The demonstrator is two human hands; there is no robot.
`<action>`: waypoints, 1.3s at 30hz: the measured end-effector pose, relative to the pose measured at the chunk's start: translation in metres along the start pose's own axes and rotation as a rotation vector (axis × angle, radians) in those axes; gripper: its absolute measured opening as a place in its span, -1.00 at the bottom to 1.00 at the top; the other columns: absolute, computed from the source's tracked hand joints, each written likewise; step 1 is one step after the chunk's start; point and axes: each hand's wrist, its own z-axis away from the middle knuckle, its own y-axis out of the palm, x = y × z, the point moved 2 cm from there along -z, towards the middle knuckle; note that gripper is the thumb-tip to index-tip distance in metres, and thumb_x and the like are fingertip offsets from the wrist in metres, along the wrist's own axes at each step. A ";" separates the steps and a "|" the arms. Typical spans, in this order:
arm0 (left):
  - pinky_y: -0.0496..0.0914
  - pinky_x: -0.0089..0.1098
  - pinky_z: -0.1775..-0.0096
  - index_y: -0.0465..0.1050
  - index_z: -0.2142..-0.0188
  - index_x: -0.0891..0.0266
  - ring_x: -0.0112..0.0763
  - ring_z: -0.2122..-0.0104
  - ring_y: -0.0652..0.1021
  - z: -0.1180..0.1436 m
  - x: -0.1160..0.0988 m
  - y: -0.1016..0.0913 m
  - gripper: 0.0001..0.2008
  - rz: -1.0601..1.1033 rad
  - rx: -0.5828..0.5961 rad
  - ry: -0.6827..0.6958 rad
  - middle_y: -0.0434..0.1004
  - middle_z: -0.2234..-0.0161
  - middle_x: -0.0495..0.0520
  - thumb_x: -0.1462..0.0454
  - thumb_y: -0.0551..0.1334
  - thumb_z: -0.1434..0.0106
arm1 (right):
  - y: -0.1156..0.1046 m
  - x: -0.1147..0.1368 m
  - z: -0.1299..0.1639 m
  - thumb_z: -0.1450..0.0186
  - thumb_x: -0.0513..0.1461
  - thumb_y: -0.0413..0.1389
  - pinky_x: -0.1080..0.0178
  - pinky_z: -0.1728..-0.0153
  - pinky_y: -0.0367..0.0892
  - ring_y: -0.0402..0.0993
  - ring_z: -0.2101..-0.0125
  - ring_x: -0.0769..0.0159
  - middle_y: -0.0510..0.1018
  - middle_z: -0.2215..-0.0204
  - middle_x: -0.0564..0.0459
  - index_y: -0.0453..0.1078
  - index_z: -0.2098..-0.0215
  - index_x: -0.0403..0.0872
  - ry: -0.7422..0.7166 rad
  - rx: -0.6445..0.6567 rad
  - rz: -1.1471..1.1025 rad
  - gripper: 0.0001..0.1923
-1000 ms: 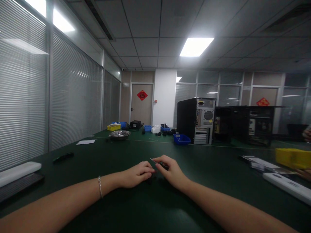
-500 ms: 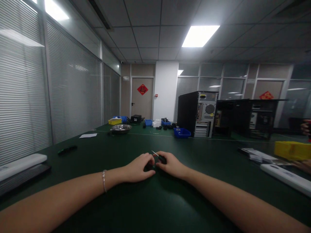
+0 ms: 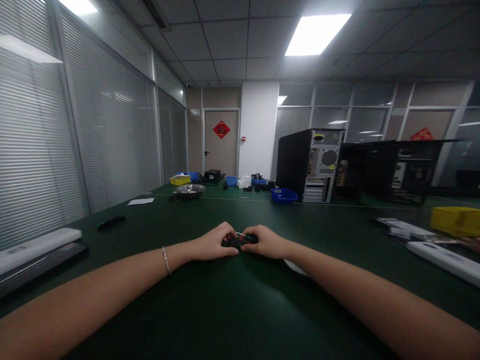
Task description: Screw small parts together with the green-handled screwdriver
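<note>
In the middle of the green table (image 3: pixel 240 310), my two hands nearly meet. My right hand (image 3: pixel 270 242) is closed around the dark handle of a small screwdriver (image 3: pixel 251 238). Its thin metal shaft points left and reaches the fingers of my left hand (image 3: pixel 212 243). Those fingers are curled round a small black part (image 3: pixel 233 243), mostly hidden by them; its kind is unclear. Whether the screwdriver tip touches the part cannot be made out. A flat white thing (image 3: pixel 295 267) shows partly from behind my right forearm.
White and black long units (image 3: pixel 41 247) lie at left, near a dark green tool (image 3: pixel 110 222) and white paper (image 3: pixel 141 201). Farther back are a metal bowl (image 3: pixel 189 191), a blue bin (image 3: pixel 284 196) and a computer tower (image 3: pixel 307 167). At right are a yellow bin (image 3: pixel 455 221) and a white unit (image 3: pixel 444 261).
The screwdriver's shaft has turned from slanting upward to lying flatter, its tip now at my left fingers. The view has shifted slightly. The white thing behind my right forearm has come into sight.
</note>
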 end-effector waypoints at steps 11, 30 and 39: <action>0.37 -0.26 0.21 0.27 0.00 0.26 -0.40 0.32 0.48 -0.007 0.008 0.003 -0.50 0.570 -0.053 -0.035 0.41 0.26 0.06 0.32 0.31 -0.04 | 0.002 0.007 0.015 -0.19 -0.18 0.13 0.29 0.36 0.27 0.37 0.37 0.32 0.47 0.34 0.05 0.38 0.18 -0.10 -0.071 -0.375 -0.135 -0.75; 0.41 -0.18 0.19 0.28 0.11 0.33 -0.32 0.34 0.55 -0.006 0.001 0.016 -0.55 0.674 -0.101 0.019 0.47 0.38 0.03 0.36 0.35 0.00 | 0.007 0.024 0.023 -0.19 -0.23 0.13 0.29 0.30 0.27 0.37 0.32 0.32 0.46 0.32 0.04 0.36 0.20 -0.09 -0.172 -0.480 -0.124 -0.80; 0.41 -0.19 0.17 0.28 0.11 0.33 -0.31 0.29 0.54 -0.004 -0.003 0.014 -0.54 0.634 -0.134 0.009 0.48 0.29 0.10 0.37 0.36 0.02 | 0.007 0.025 0.025 -0.16 -0.24 0.15 0.27 0.29 0.26 0.38 0.30 0.28 0.47 0.31 0.04 0.37 0.20 -0.06 -0.142 -0.488 -0.043 -0.78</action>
